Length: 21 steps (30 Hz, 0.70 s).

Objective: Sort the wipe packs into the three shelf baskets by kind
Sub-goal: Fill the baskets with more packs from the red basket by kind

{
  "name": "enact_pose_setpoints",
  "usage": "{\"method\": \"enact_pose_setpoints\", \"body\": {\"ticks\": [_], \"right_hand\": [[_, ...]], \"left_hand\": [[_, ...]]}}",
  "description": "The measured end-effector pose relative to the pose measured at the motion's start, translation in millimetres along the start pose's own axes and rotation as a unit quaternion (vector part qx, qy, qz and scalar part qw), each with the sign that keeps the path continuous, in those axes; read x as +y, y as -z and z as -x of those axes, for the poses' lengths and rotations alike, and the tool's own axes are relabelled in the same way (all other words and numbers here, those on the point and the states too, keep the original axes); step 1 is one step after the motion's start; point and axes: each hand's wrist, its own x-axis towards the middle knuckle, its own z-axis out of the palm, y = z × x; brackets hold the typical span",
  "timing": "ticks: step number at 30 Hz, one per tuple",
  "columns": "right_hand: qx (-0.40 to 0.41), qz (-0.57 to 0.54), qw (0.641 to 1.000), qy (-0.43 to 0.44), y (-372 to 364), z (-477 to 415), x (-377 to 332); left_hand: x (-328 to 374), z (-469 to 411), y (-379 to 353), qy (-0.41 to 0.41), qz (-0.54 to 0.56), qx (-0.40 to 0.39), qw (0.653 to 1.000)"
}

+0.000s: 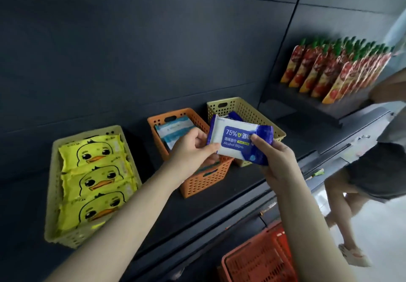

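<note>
Blue alcohol pack (237,143) held by two hands (193,147) (276,163) near three baskets (52,193) (204,182) (252,110).

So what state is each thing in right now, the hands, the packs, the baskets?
alcohol wipes pack: held in the air, label up
left hand: grips the pack's left end
right hand: grips its right end
cream basket: holds three duck packs, overlapping
orange basket: holds white-and-blue packs
yellow basket: holds a blue pack
pouches: upright in rows

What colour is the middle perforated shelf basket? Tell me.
Orange. The middle perforated plastic basket shows best in the head view, the only one.
</note>
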Motion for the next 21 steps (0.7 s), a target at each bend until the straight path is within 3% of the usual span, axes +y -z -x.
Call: {"method": "enact_pose_setpoints", "body": {"ticks": [4,9,17,19,21], "right_hand": [[0.041,0.051,0.996,0.059,8.4,-75.0,-37.2],[0.081,0.25,0.958,0.117,15.6,-198.8,-52.3],[-0.025,0.476,0.879,0.027,-4.5,-337.5,-0.8],[-0.059,0.506,0.861,0.005,-5.6,-352.9,11.4],[-0.098,0.573,0.814,0.021,-8.6,-361.2,21.0]], "left_hand": [[-0.9,-63.2,-2.3,-0.054,-0.103,0.036,0.993],[-5.4,-147.0,-10.1,-0.087,-0.272,0.022,0.958],[-34.2,-242.7,-32.8,-0.02,-0.54,-0.078,0.838],[-43.9,-251.5,-30.9,0.004,-0.547,-0.096,0.831],[-50.3,-255.1,-26.9,0.029,-0.537,-0.114,0.836]]}}
